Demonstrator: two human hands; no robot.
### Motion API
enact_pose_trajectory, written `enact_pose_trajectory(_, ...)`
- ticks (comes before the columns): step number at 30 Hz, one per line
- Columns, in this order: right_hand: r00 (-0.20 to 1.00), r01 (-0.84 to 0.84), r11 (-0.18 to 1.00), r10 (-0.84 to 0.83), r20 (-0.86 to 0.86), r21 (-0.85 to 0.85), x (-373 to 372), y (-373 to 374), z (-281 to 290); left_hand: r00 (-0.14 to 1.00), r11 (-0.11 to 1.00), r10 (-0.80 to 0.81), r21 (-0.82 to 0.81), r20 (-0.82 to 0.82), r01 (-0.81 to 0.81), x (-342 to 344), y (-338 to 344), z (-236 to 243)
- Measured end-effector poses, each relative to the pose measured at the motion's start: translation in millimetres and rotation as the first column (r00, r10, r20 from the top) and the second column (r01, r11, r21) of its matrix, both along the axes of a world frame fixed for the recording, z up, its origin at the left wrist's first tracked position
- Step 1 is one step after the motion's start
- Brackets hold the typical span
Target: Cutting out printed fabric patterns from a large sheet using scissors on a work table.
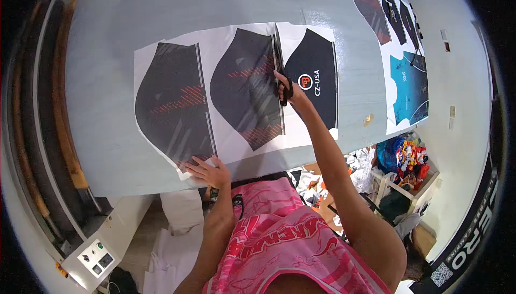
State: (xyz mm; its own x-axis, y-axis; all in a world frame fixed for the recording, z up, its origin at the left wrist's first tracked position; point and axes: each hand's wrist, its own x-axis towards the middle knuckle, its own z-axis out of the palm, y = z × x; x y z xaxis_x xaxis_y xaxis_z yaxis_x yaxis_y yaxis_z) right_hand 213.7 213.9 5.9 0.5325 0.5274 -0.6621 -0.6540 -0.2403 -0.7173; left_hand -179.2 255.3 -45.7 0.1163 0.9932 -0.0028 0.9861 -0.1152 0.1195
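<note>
A white printed sheet with several dark sleeve-shaped pieces lies on the grey table. In my right hand (291, 94) is a pair of scissors (285, 98) with black handles, the fingers wrapped round them. Their blades point away from me along the strip between the middle dark piece (242, 87) and the right dark piece (317, 68), which bears a round red-and-white emblem. With fingers spread, my left hand (210, 172) presses flat on the near edge of the left dark piece (172, 95), which has red diagonal stripes.
More printed pieces, dark and a blue one (408, 87), lie at the table's (188, 3) right end. Below that end stand a wooden crate (422, 192) of colourful scraps and a heap of white offcuts (309, 186). At left is a machine with long rollers and a control panel (95, 258).
</note>
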Motion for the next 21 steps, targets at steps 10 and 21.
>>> enact_pose_trajectory(10, 0.913, -0.086, 0.960, 0.183, 0.364, -0.266, 30.4, 26.4, 17.8, 0.999, 1.000, -0.002, 0.024, -0.053, 0.004, -3.3, -0.5, -9.5)
enact_pose_trajectory(21, 0.511, 0.377, 0.728, 0.352, 0.784, -0.572, -21.2, -27.4, -9.3, 0.997, 0.997, 0.008, 0.081, -0.073, -0.002, -4.1, -1.2, -13.6)
